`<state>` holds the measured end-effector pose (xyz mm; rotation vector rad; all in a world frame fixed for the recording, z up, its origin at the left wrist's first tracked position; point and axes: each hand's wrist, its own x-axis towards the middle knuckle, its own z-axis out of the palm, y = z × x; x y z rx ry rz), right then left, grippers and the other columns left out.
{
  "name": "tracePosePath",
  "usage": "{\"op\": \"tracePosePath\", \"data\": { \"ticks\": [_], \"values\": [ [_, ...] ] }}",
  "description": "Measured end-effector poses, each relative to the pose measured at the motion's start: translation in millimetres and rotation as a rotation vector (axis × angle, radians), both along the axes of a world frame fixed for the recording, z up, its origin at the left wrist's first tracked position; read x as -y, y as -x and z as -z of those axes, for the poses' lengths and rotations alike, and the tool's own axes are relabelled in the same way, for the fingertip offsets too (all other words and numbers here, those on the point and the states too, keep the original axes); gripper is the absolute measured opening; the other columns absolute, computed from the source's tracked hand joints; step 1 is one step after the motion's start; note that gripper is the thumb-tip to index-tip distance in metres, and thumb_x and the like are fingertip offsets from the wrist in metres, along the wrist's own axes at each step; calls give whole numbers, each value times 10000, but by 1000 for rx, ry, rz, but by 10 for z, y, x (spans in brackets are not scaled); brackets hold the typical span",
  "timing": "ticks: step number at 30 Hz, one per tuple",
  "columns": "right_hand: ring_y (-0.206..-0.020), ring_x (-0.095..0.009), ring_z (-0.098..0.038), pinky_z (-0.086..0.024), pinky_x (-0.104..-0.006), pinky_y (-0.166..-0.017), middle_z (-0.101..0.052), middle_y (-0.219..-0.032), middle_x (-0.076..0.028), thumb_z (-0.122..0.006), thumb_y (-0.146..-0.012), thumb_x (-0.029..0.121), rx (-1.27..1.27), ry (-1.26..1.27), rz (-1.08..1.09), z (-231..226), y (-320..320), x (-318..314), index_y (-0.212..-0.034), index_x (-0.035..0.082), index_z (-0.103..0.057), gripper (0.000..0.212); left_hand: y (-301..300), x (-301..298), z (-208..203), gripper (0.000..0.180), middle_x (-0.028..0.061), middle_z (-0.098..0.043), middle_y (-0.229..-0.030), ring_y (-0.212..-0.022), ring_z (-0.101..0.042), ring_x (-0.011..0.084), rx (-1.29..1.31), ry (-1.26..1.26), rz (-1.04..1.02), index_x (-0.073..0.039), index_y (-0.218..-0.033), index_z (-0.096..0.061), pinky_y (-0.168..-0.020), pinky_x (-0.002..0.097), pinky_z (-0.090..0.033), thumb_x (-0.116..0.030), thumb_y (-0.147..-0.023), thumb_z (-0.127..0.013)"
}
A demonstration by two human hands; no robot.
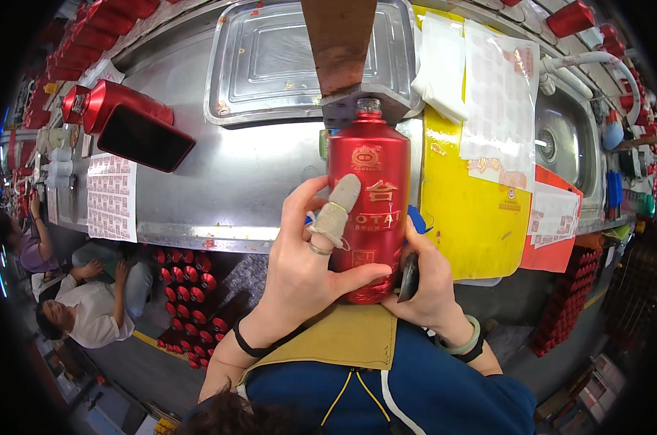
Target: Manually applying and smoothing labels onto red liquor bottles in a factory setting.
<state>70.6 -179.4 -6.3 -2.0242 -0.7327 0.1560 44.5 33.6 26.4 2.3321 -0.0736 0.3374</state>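
A glossy red bottle (pixel 372 250) with gold print stands almost upright in the picture, held between both my hands. Its bare glass neck points away from me, at the dark bracket (pixel 339 109) below a wooden post. My left hand (pixel 299 261) grips the bottle's left side, the thumb across its lower front. A whitish cloth finger cover, tied with thread, sits on one finger and lies against the print. My right hand (pixel 431 279) closes on the lower right side. A dark flat piece (pixel 409 278) shows between that palm and the bottle; its kind I cannot make out.
Before me is a metal bench with a steel tray (pixel 234 69). Left are a phone (pixel 146 138) leaning by a red bottle (pixel 122 105) and a label sheet (pixel 112 196). Right are a yellow sheet (pixel 481 225), white papers (pixel 499 101) and a sink (pixel 560 138). A person (pixel 100 312) sits left.
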Motion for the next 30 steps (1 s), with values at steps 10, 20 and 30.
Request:
{"op": "tracePosePath", "data": {
  "ticks": [10,20,30],
  "values": [
    [-655,-186,-576,-477,-304,-615,-556,-792,-83,-912,-654,122,24,-35,21,2,3,-15,-1461,-105,-427,968,21,76,1,742,225,-457,-1435,-1152,-620,370,-52,58,-1,-8,-1402,-570,-921,432,-559,-225,-762,-876],
    [-747,-226,-622,-510,-334,-685,-594,-879,-113,-927,-649,137,-26,-27,24,23,20,5,-1449,-103,-441,967,-16,254,-94,545,319,-490,-1421,-991,-713,430,11,-196,-16,13,-1289,-659,-798,402,-620,-139,-791,-821],
    [-786,-197,-632,-518,-315,-732,-612,-919,-97,-932,-672,127,-31,-11,10,39,16,26,-1481,-82,-410,985,29,255,2,617,370,-505,-1423,-1011,-710,451,75,-113,-83,99,-1271,-618,-816,433,-611,-215,-792,-849]
  ]
}}
